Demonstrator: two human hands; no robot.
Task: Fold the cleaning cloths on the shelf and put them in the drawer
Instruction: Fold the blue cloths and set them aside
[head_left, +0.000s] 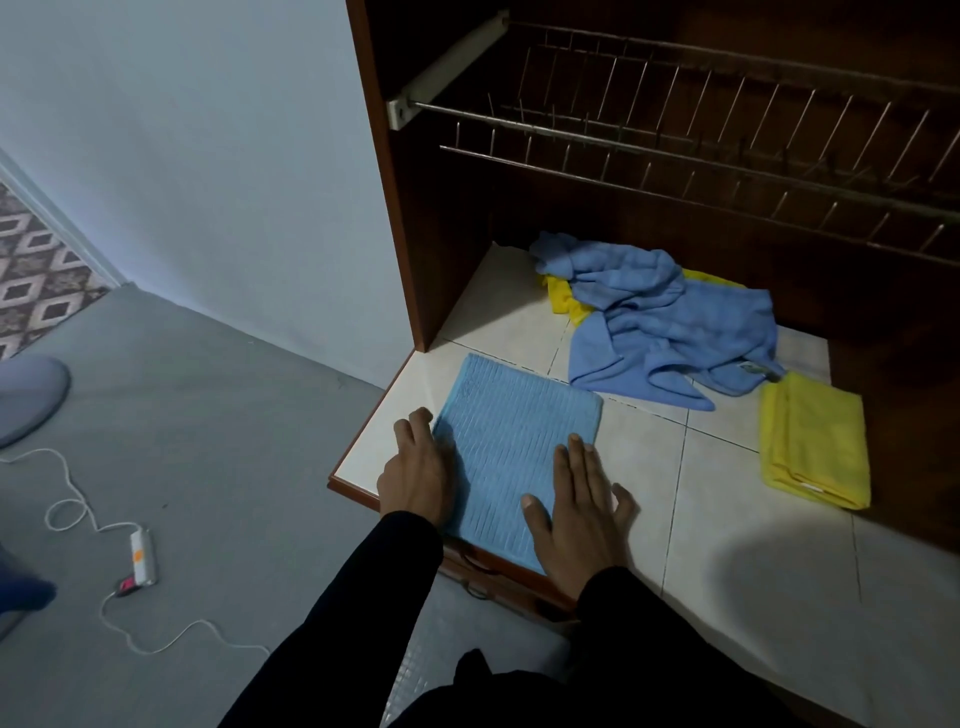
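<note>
- Power strip (142, 557) with white cable lies on the floor (218, 441), left, well apart from the work.
- Left hand (418, 470): fingers extended, flat at the left edge of the ribbed blue cloth (511, 447), probably pinning it.
- Right hand (579, 512): flat and spread on the cloth's right part, apparently pressing the fold.
- Ribbed cloth lies at the front edge of the tiled shelf (649, 467).
- Unfolded blue cloth (670, 325) lies crumpled behind, over a yellow cloth (563, 301).
- Folded yellow cloth (815, 447) is set aside, right.
- No legible writing; the blue cloth's tag is too small to read.
</note>
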